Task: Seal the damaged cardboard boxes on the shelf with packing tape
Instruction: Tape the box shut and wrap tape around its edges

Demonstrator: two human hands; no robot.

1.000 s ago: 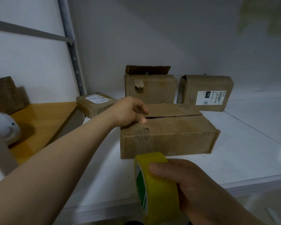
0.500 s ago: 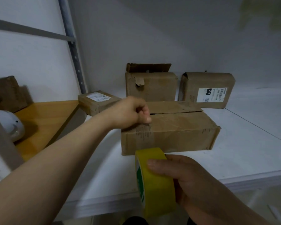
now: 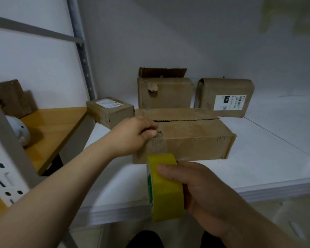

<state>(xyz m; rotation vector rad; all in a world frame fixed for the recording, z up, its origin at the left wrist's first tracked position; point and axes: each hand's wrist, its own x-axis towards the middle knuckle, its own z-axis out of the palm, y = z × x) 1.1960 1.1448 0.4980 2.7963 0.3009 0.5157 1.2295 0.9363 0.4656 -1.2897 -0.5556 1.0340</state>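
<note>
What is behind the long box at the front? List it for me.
Behind the long box stand a torn-flap box and a white-label box. A small box lies back left. The long box hides the torn-flap box's bottom edge.

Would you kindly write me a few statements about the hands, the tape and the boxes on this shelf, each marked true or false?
1. The right hand grips a yellow roll of packing tape. True.
2. The left hand hangs free, touching nothing. False: its curled fingers hold the near left corner of the wide brown cardboard box at the front.
3. That wide box's top flaps are closed tight. False: a dark gap shows between them.
4. The tall brown cardboard box behind it has a raised top flap. True.
</note>
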